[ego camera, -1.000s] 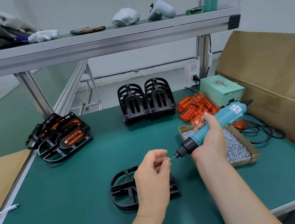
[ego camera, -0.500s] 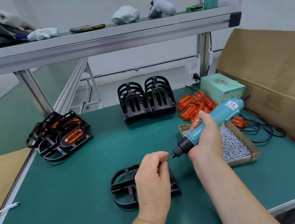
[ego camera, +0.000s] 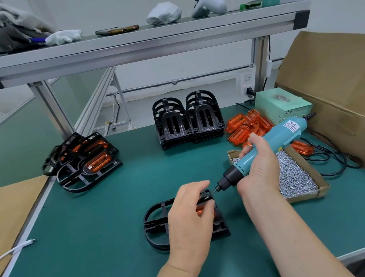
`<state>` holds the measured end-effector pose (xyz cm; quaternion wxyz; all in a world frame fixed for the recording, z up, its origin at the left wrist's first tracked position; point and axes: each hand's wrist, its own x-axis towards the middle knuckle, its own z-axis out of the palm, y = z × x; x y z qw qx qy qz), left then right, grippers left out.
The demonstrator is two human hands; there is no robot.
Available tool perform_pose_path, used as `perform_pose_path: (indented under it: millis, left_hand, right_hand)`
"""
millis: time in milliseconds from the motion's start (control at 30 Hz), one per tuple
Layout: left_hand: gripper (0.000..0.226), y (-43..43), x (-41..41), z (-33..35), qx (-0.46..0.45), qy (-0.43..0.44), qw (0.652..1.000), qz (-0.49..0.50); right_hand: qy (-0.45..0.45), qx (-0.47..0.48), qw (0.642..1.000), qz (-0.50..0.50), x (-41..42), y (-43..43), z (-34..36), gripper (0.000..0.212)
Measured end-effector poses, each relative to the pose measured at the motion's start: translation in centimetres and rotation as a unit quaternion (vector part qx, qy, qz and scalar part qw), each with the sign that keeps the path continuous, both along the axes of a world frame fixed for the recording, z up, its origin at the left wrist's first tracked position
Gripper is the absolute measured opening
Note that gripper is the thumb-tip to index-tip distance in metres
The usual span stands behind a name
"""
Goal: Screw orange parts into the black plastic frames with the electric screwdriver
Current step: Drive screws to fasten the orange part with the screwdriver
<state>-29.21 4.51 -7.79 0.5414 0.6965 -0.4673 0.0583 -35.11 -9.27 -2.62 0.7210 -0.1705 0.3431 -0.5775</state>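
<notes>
A black plastic frame (ego camera: 158,225) lies flat on the green mat near the front. An orange part (ego camera: 205,209) sits in it, mostly hidden under my left hand (ego camera: 187,213), whose fingers curl over the frame's right end. My right hand (ego camera: 258,166) grips the teal electric screwdriver (ego camera: 272,144), tilted down to the left. Its bit tip (ego camera: 214,190) hangs just above the frame's far right corner, beside my left fingertips. Whether a screw is pinched there I cannot tell.
A cardboard tray of screws (ego camera: 292,175) lies right of my right hand. Loose orange parts (ego camera: 245,127) and a power box (ego camera: 280,104) sit behind it. Stacked empty frames (ego camera: 188,120) stand at the back, assembled frames (ego camera: 83,160) at the left. A cardboard sheet (ego camera: 350,89) walls the right.
My left hand has dropped from the bit tip onto the frame. The screwdriver has come down and left, its tip now close over the frame's corner.
</notes>
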Motion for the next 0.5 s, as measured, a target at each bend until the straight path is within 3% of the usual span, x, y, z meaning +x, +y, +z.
perform_pose_path:
  millis: [167,333,400,500]
  left_hand:
    - [0.049,1.3,2.4,-0.7,0.131,-0.068,0.989,0.016]
    - [0.106,1.8,5.0,-1.2,0.386,-0.174,0.906,-0.009]
    - [0.108,1.8,5.4,-1.4,0.420,-0.165,0.892,-0.019]
    - [0.097,1.8,5.4,-1.6,0.408,-0.140,0.902,-0.032]
  right_hand:
    - [0.016,-0.041,0.999,-0.015,-0.2,-0.2,-0.1,0.019]
    - [0.087,-0.116,0.989,-0.030,0.0,-0.1,-0.8,0.018]
    - [0.101,-0.143,0.984,-0.027,0.3,0.2,-0.9,0.019]
    - [0.122,-0.190,0.974,-0.025,0.9,0.6,-0.8,0.020]
